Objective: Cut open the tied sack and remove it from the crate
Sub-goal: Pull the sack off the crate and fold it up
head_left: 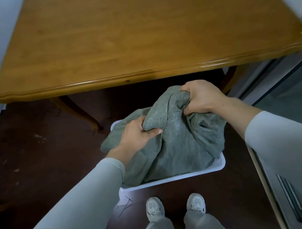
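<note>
The left hand clenches a fold on the left of the grey sack; its fingers are closed into the cloth. The sack sits in the white crate on the floor, seemingly bulging above its rim. The right hand grips the bunched top, fist shut.

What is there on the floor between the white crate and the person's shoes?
In the head view, mostly bare dark floor lies between the crate and the shoes; a few thin dark sticks lie just left of that stretch.
</note>
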Motion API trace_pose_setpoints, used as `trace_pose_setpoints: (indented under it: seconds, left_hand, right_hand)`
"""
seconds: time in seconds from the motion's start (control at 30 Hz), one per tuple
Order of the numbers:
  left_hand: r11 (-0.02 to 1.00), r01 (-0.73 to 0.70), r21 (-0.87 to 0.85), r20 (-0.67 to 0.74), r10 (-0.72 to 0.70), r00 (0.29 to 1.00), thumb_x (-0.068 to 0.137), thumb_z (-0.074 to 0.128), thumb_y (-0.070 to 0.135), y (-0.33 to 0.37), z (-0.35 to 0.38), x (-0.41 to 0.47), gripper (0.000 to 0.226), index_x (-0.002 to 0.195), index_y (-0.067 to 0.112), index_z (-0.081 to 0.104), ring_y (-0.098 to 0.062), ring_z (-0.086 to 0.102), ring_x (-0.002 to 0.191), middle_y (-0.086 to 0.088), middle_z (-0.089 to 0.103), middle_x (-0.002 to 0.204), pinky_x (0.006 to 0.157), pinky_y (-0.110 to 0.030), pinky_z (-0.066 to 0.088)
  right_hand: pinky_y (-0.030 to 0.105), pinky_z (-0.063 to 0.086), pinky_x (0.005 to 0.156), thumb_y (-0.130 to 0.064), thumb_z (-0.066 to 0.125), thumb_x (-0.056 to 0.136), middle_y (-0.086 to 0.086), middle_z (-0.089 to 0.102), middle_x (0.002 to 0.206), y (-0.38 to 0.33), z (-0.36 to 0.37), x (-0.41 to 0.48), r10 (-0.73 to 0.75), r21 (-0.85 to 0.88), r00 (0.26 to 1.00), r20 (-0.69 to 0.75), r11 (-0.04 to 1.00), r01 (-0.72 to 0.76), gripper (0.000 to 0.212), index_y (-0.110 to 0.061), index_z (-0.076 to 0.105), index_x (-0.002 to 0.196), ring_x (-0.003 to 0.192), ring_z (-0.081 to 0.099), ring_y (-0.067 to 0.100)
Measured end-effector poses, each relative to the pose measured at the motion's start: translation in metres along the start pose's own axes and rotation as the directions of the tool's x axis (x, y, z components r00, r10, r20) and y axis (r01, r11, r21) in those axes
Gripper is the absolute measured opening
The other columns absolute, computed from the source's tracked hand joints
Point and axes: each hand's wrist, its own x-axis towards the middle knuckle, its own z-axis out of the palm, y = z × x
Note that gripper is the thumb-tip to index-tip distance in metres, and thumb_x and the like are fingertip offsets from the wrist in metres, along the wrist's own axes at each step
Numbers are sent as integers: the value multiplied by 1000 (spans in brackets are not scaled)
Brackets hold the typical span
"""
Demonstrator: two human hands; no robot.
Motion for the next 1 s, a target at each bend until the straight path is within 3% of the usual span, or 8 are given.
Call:
trace_pose_setpoints:
  seconds: [0.07,0.13,0.2,0.27,0.37,0.6,0.8,1.0]
  left_hand:
    - [1000,-10,-16,-38,9,999,70,79,40,5,-3,-2,56,120,22,60,-21,61,114,0,68,117,99,-42,47]
    - [999,-41,10,-87,42,995,69,76,49,9,-6,-3,75,133,22,48,-19,54,122,2,60,129,104,-43,44]
    - [999,-40,36,-116,44,992,63,74,62,12,-9,-7,108,149,22,21,-21,37,137,-1,41,147,114,-45,31]
    - [994,-6,105,-135,21,991,59,73,65,15,-10,-11,128,151,19,-3,-26,17,146,-5,20,157,120,-46,16]
    - [964,45,261,-163,-2,987,51,75,68,23,-8,-18,145,148,15,-19,-25,-1,148,-6,-1,160,120,-48,-5]
    - [954,103,280,-164,-58,985,50,79,65,30,-7,-24,149,147,17,-23,-26,-5,148,-8,-6,160,120,-51,-4]
    - [964,62,260,-190,-12,982,49,79,65,45,-16,-20,147,148,18,-20,-27,-3,149,-10,-4,160,120,-53,2]
    - [972,2,236,-214,50,976,54,83,55,58,-31,-19,142,149,17,-16,-27,4,148,-11,4,159,120,-53,7]
  right_hand:
    - [32,51,74,-19,77,59,-11,54,76,-6,-9,-4,-5,3,1000,-24,1000,5,30,-32,51,63,85,58,19]
    - [32,52,72,-18,76,59,-7,62,76,-10,-18,-6,1,19,999,-46,1000,0,25,-31,55,64,83,61,20]
    - [34,54,73,-17,77,58,0,69,83,-12,-27,-8,2,43,997,-71,999,1,23,-27,64,75,83,64,23]
    - [36,55,74,-18,77,58,2,70,86,-13,-35,-9,3,59,995,-97,998,2,26,-25,65,79,85,64,24]
    - [35,55,74,-19,78,56,3,70,87,-15,-44,-11,12,56,992,-123,998,-5,30,-26,66,83,85,64,25]
    - [37,55,78,-17,81,56,4,70,90,-21,-71,-22,57,116,980,-189,993,-35,40,-19,68,94,86,65,24]
    - [35,55,79,-17,84,55,5,72,93,-29,-90,-32,96,183,973,-211,982,-57,42,-16,69,94,88,66,23]
    - [43,56,81,-14,85,54,8,72,93,-39,-106,-46,138,331,963,-231,942,-55,39,-9,70,90,87,67,24]
